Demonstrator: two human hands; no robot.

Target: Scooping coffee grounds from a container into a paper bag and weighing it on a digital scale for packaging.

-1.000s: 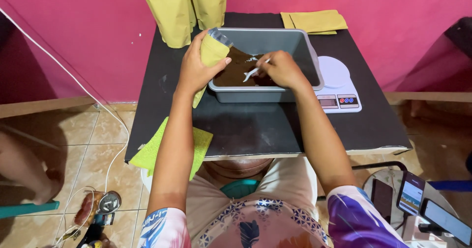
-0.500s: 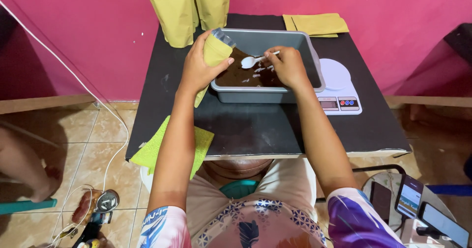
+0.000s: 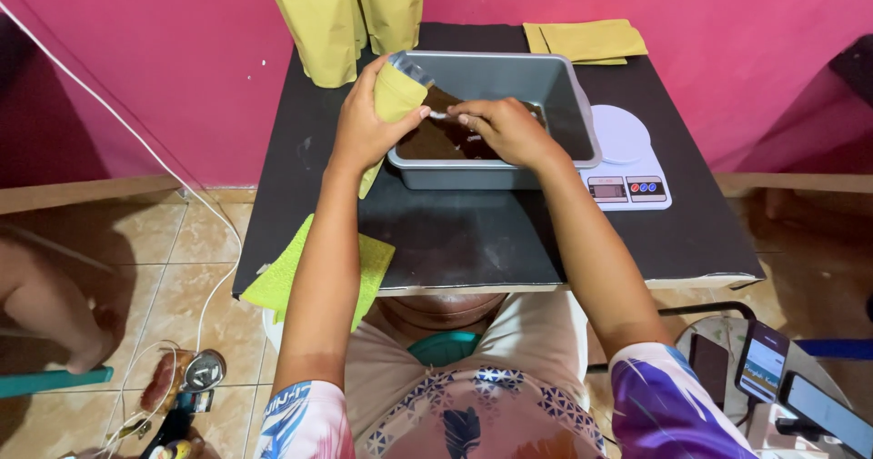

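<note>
Pink wall behind a black table (image 3: 455,241), two olive standing pouches (image 3: 350,13) at the back. I see my left hand (image 3: 364,131) gripping an olive pouch (image 3: 393,100) at the grey tub's (image 3: 496,172) rim. Right hand (image 3: 505,130) pinches a spoon (image 3: 441,114) over the brown powder (image 3: 427,139) inside.

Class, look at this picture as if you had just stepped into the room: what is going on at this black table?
A seated person's left hand holds an open yellow-green pouch with a silvery lining at the corner of a grey plastic tub of dark brown powder. The right hand holds a small white spoon with its tip at the pouch's mouth. A white digital kitchen scale sits beside the tub, and more yellow-green pouches stand against the pink wall.
</note>
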